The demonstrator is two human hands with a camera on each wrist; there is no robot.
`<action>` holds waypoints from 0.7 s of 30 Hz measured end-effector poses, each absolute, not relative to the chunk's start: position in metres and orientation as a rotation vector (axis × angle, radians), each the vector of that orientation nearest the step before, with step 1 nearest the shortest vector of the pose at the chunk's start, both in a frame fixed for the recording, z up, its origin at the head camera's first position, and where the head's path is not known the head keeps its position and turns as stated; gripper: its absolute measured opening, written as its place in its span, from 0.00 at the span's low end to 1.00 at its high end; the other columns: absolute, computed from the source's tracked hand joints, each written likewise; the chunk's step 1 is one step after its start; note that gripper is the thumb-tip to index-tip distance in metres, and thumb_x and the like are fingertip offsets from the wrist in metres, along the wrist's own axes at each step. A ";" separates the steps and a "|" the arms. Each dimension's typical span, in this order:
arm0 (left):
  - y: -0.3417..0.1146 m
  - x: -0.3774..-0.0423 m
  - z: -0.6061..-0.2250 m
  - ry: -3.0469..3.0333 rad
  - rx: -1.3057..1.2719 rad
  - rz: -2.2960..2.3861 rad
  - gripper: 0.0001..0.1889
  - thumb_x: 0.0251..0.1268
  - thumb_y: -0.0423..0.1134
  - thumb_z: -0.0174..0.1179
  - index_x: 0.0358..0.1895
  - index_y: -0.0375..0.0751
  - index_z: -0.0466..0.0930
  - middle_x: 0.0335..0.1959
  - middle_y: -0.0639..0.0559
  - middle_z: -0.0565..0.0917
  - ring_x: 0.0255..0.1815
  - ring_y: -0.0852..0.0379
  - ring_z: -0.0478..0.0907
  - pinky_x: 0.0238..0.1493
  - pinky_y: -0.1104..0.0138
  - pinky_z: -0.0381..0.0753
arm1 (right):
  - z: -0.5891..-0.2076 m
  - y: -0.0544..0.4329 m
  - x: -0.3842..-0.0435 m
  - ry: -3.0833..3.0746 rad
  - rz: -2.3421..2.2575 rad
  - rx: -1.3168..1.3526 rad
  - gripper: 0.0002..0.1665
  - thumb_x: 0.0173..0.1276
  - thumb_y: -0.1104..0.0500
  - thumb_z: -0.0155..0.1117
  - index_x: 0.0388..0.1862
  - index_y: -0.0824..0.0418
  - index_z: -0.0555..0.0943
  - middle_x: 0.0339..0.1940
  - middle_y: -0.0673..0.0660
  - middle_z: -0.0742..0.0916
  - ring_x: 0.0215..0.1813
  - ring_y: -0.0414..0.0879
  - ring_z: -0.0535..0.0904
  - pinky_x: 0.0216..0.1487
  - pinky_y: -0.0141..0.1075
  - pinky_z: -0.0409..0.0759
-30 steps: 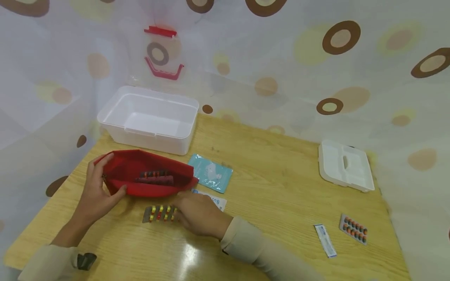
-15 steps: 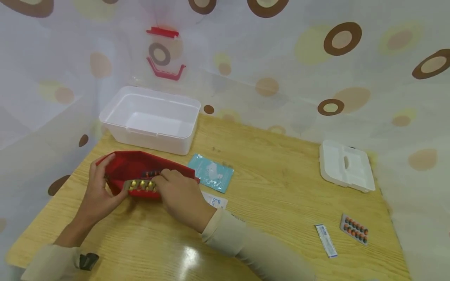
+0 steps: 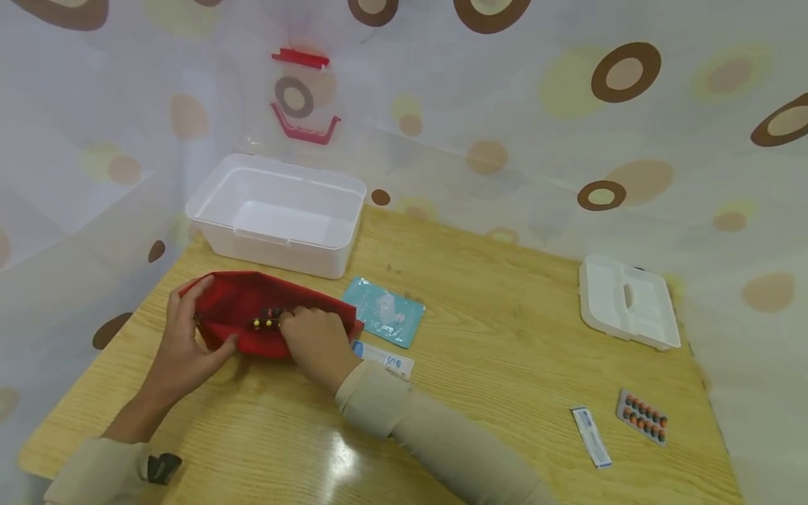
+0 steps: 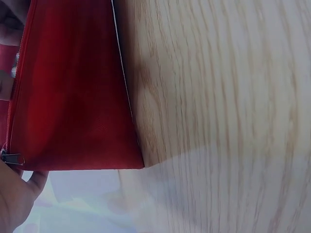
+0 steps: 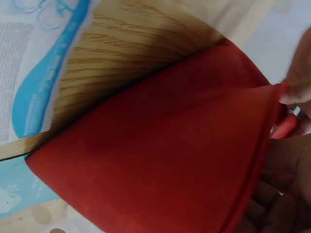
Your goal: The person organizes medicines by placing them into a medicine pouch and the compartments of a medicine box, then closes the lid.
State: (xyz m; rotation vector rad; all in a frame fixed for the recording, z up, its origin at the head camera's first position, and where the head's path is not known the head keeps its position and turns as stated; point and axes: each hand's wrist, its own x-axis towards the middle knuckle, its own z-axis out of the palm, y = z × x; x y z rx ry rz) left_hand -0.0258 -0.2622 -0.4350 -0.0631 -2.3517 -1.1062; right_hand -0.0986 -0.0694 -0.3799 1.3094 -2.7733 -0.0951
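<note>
A red zip pouch [image 3: 227,298] lies on the wooden table with its mouth spread wide. My left hand [image 3: 186,351] grips its left end, fingers on the far edge and thumb on the near edge, close to the zip pull [image 4: 12,158]. Over the opening, my right hand [image 3: 318,347] pinches a blister pack with yellow capsules [image 3: 264,324], partly down inside the pouch. Just behind it, a darker blister pack [image 3: 271,311] shows inside. The right fingertips are hidden by the pouch and the back of the hand. In the right wrist view the pouch side [image 5: 160,145] covers most of the frame.
Behind the pouch stands a white plastic box [image 3: 278,247] with its clear lid raised. A teal packet [image 3: 385,312] and a white-and-blue packet [image 3: 394,361] lie right of the pouch. Farther right are a white tray [image 3: 650,301], a narrow sachet [image 3: 591,436] and an orange-and-green capsule blister [image 3: 642,417].
My right hand has lifted the yellow-capsule blister pack from the table in front of the pouch and carried it into the opening. The left hand keeps its grip on the pouch.
</note>
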 end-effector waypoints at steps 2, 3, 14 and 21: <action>-0.262 -0.026 -0.436 -2.353 -0.064 -1.103 0.50 0.42 0.21 0.69 0.76 0.33 0.57 0.63 0.28 0.63 0.47 0.74 0.65 0.43 0.83 0.63 | -0.384 -0.072 -0.100 -2.774 -0.118 1.301 0.05 0.70 0.60 0.63 0.37 0.51 0.85 0.33 0.45 0.89 0.33 0.42 0.87 0.26 0.36 0.83; -0.263 -0.026 -0.436 -2.356 -0.064 -1.100 0.50 0.42 0.21 0.69 0.76 0.33 0.57 0.63 0.28 0.63 0.47 0.74 0.65 0.43 0.83 0.63 | -0.386 -0.074 -0.101 -2.772 -0.127 1.300 0.05 0.70 0.60 0.63 0.36 0.51 0.84 0.32 0.45 0.89 0.32 0.42 0.87 0.25 0.36 0.83; -0.263 -0.027 -0.438 -2.360 -0.071 -1.101 0.51 0.41 0.21 0.69 0.76 0.33 0.57 0.65 0.27 0.62 0.48 0.74 0.63 0.43 0.82 0.62 | -0.398 -0.080 -0.107 -2.887 -0.143 1.313 0.07 0.70 0.58 0.62 0.35 0.51 0.87 0.34 0.48 0.91 0.34 0.43 0.88 0.28 0.37 0.84; -0.264 -0.027 -0.436 -2.370 -0.081 -1.092 0.51 0.41 0.21 0.69 0.76 0.32 0.56 0.61 0.27 0.63 0.46 0.73 0.63 0.42 0.82 0.63 | -0.378 -0.062 -0.108 -2.755 -0.043 1.309 0.11 0.70 0.57 0.61 0.49 0.51 0.83 0.37 0.47 0.88 0.36 0.41 0.85 0.24 0.34 0.81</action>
